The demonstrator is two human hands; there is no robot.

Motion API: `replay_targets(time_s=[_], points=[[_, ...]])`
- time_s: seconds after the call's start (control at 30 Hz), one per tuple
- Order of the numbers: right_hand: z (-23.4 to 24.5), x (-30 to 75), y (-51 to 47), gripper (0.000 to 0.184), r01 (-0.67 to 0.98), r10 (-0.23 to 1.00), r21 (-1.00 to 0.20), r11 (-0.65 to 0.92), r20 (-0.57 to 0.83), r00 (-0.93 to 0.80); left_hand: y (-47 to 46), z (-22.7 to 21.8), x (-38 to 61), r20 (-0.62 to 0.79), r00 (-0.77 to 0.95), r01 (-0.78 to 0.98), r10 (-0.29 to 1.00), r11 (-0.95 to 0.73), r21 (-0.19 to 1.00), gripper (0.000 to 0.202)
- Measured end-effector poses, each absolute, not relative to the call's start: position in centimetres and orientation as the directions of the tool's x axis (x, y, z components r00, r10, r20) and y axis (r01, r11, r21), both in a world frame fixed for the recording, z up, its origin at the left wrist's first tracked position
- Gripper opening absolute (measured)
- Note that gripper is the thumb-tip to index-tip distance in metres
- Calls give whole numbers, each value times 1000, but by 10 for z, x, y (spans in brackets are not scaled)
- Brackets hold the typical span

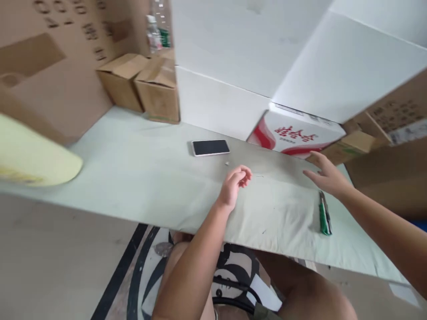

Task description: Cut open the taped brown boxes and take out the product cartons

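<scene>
My left hand (235,184) hovers over the middle of the cloth-covered table (143,178), its fingers curled in loosely. Nothing shows in it. Just beyond lies a phone (211,147) with a dark screen, and a tiny white scrap (227,163) is between them. On the right, my right hand (328,175) reaches out with thumb and fingers apart, holding nothing. It is near the lower edge of a red-and-white carton (293,133); whether it touches the carton I cannot tell. A green box cutter (324,214) rests on the cloth below that hand.
Large white boxes (227,102) are stacked along the back. Two small brown cartons (158,95) stand at the back left, with plastic bottles (154,34) behind. A pale yellow rounded object (36,155) juts in from the left. More brown cartons (393,169) are at the right.
</scene>
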State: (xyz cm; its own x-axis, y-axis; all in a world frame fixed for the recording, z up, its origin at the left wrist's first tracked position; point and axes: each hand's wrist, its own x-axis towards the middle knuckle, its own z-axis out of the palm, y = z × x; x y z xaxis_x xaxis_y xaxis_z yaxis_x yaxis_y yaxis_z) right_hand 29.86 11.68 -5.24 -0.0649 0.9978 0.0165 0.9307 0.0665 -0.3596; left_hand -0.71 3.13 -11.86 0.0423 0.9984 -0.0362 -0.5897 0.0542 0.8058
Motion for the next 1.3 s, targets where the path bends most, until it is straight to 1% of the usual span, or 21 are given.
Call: replay_targets(time_s=[0.1,0.17,0.27,0.33,0.4,0.5,0.57,0.63,0.77,0.97,1.1,1.17,1.23,1.3], points=[[-50,230,119,66,909,956,-307,282,12,-293,27,-118,-26,-17,-16,-610,1000,3,792,29],[-54,176,121,56,857,890,-257,448,33,-455,24,-116,-43,-9,-58,-602,998,-27,798,28],[-63,87,126,53,756,774,-178,630,59,-631,21,-115,-71,-33,-160,-550,987,-62,833,24],[-67,27,134,55,706,716,-127,697,75,-694,21,-114,-91,-66,-255,-510,965,-76,857,24],[-66,-33,147,58,672,672,-51,739,116,-731,21,-114,-109,-101,-329,-489,939,-78,869,25],[-60,-110,179,59,655,633,43,755,216,-743,23,-114,-129,-134,-385,-487,913,-78,870,25],[-55,-148,204,55,653,617,52,755,280,-736,23,-114,-138,-139,-406,-488,903,-86,868,27],[-52,-172,227,53,669,631,28,743,306,-713,23,-116,-145,-140,-417,-485,898,-89,870,28],[-56,-191,254,58,694,668,-5,720,278,-691,21,-117,-151,-152,-408,-503,900,-83,860,29],[-58,-202,251,62,696,659,39,717,287,-695,22,-115,-147,-190,-377,-541,906,-49,840,28],[-53,-211,251,55,722,706,-8,692,216,-674,22,-114,-145,-203,-362,-551,910,-33,834,26],[-52,-212,250,54,721,710,-31,692,215,-671,20,-114,-146,-198,-367,-548,909,-39,836,26],[-51,-212,245,58,710,697,-43,703,241,-675,17,-113,-148,-182,-387,-537,904,-60,842,28],[-48,-209,237,60,701,686,-29,712,238,-687,15,-112,-150,-160,-410,-526,898,-89,846,29]])
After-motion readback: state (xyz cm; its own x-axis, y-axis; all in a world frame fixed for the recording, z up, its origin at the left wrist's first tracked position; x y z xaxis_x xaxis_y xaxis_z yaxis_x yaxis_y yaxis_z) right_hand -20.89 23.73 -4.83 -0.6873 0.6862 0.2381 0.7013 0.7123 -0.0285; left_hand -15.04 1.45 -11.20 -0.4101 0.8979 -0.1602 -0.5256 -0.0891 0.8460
